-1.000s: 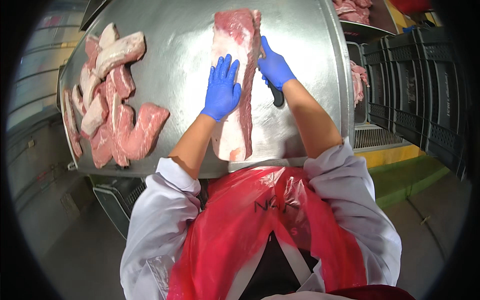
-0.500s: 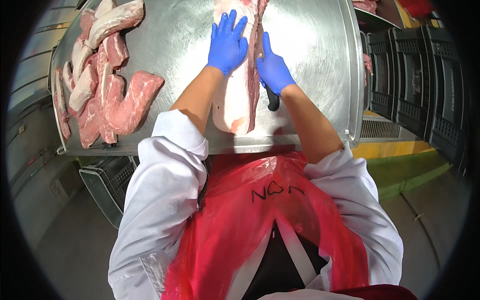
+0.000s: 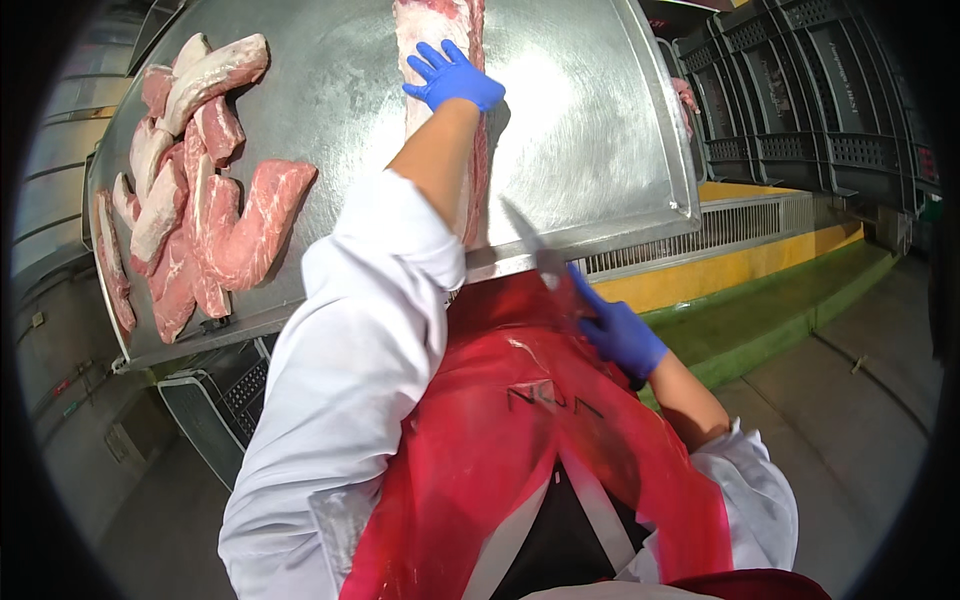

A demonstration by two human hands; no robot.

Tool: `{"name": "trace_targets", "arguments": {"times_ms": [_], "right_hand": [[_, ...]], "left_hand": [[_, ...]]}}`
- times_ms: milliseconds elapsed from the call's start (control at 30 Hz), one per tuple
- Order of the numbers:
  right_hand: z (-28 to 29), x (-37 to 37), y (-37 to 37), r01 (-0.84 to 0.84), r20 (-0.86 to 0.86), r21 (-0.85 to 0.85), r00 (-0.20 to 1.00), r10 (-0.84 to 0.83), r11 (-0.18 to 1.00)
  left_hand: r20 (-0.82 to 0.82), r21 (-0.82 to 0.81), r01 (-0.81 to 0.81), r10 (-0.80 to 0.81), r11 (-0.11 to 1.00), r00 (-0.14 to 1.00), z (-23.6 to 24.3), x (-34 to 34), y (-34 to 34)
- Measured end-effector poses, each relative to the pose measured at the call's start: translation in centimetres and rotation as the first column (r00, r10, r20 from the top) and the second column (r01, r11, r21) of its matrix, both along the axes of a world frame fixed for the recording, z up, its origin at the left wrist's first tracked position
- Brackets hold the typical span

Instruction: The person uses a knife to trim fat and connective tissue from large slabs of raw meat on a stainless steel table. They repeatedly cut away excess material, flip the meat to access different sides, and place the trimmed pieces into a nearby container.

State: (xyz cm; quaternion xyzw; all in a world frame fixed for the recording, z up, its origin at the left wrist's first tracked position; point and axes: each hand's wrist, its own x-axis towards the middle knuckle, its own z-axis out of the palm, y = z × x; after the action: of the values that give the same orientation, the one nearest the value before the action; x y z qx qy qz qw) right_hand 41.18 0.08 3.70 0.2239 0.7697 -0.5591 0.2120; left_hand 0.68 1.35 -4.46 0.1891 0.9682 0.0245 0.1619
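Note:
A long slab of pale, fat-covered meat [image 3: 432, 22] lies lengthwise on the metal table [image 3: 580, 130]. My left hand [image 3: 455, 82], in a blue glove, rests on the slab with its fingers spread. Part of the slab is hidden under my left forearm and sleeve. Off the table's front edge, in front of my red apron, my right hand [image 3: 625, 335] is closed on a knife [image 3: 524, 228]. Its blade, smeared by motion, points up and left toward the tabletop. The handle is mostly hidden by the gloved fingers.
Several trimmed pieces of pink meat [image 3: 205, 205] are heaped on the table's left side. Black plastic crates [image 3: 800, 90] stand beyond the right edge, above a floor grate [image 3: 720, 232]. Another crate [image 3: 215, 400] sits below the table's front left.
My right hand has drawn the knife away from the slab, back and right past the table edge. My left hand stays on the meat, now turned more sideways. The whole view has shifted.

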Motion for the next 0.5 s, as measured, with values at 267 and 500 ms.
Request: {"name": "trace_targets", "arguments": {"times_ms": [267,500], "right_hand": [[2.1,3.0,10.9,0.626,-0.022,-0.098,0.776,-0.630,0.774],[0.8,2.5,15.8,0.635,-0.068,-0.219,0.748,-0.660,0.741]], "left_hand": [[0.501,0.396,-0.286,0.056,0.873,0.864,-1.0,-12.3,-7.6],[0.767,0.621,-0.708,-0.447,0.336,0.461,3.6,-7.0,-8.7]]}}
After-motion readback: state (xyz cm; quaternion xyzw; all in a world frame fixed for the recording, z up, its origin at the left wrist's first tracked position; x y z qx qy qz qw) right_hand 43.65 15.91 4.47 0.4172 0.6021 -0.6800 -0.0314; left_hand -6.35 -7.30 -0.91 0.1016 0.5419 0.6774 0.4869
